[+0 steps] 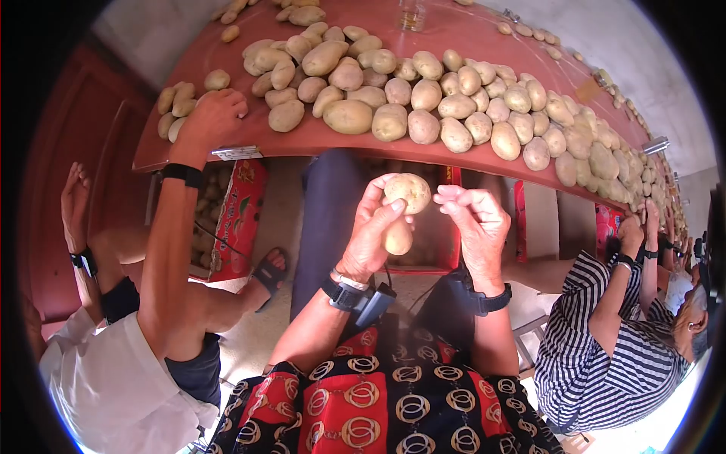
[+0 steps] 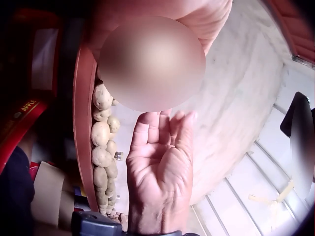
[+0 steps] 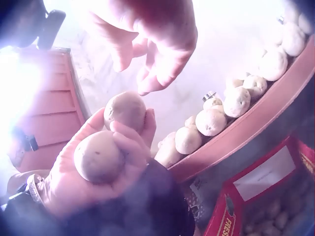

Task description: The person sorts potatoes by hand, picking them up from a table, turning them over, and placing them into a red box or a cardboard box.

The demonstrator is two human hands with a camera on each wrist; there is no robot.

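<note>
Two pale tan potatoes sit in my left hand (image 1: 364, 236), in front of my body and below the table edge. The upper potato (image 1: 407, 194) is gripped between thumb and fingers, while the lower potato (image 1: 398, 237) hangs against the palm. Both show closely in the right wrist view, a rounder potato (image 3: 98, 157) in front of the other potato (image 3: 125, 112). My right hand (image 1: 482, 227) is raised just right of the upper potato, fingers loosely bent, with nothing between them. A blurred round patch covers what my left hand holds in the left wrist view.
Many potatoes (image 1: 454, 106) lie along the red table (image 1: 302, 145). Below stand red cartons (image 1: 240, 219) holding potatoes. At left another person's hand (image 1: 215, 117) is beside a small potato group. At right sits a person in a striped shirt (image 1: 597, 340). A glass (image 1: 412, 15) stands farther back.
</note>
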